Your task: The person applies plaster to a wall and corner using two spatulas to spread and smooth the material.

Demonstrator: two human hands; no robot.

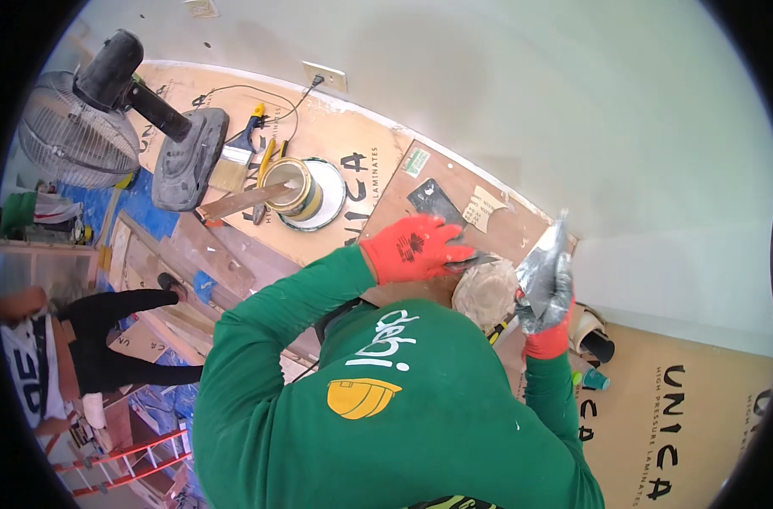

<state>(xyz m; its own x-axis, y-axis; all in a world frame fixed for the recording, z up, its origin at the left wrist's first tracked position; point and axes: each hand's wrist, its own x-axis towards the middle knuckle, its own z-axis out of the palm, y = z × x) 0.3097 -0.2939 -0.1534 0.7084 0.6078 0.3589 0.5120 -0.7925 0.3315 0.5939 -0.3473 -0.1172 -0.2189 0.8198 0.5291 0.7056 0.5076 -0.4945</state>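
Note:
My left hand [413,248], in a red glove, reaches in from the left with its fingers bent to the right. A thin dark piece [481,260] sticks out past these fingers; its kind cannot be made out. My right hand [549,312], in a red glove with a grey palm, is closed on a flat, shiny silver piece [539,265] that tilts upward. Between my hands sits a pale, putty-like mass [485,293], partly behind my green shirt. A dark flat object [435,200] and a tan paper piece [483,209] lie on the brown board [386,202] beyond.
Left of the board stand an open can [297,204] with a wooden stick across it, a white lid [329,191] and a wide paintbrush [234,161]. A fan [81,127] lies farther left. Another person [106,348] and a red ladder [128,462] show at lower left. The wall runs behind.

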